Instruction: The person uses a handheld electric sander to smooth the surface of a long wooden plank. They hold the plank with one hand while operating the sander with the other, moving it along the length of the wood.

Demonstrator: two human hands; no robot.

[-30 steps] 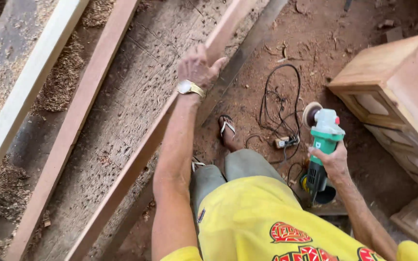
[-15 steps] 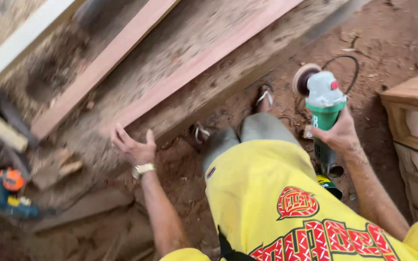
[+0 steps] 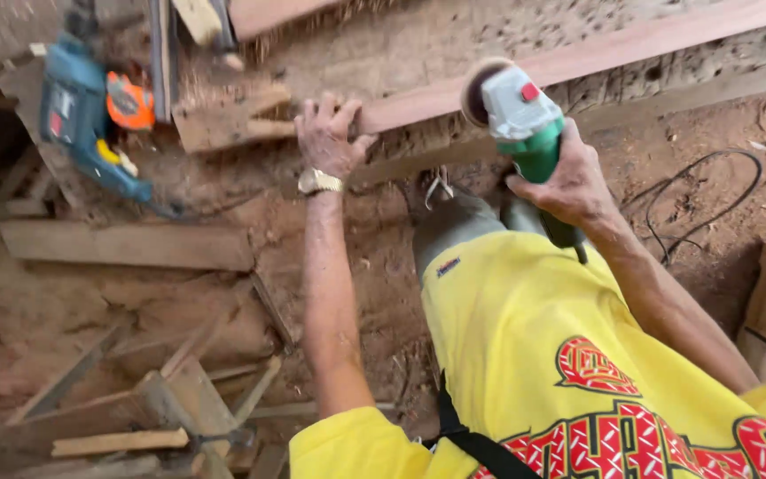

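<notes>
Head view, left hand (image 3: 328, 135) now gripping reddish plank (image 3: 578, 60), grinder (image 3: 525, 124) raised

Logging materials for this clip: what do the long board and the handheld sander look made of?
Long board: reddish bare wood, unfinished, matte with visible grain. Sander in the right hand: apparently moulded plastic, green body, pale grey head, smooth.

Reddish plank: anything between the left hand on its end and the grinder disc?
Head view: only bare plank runs from the left hand to the sanding disc of the green grinder, held in the right hand. Nothing else lies there.
</notes>
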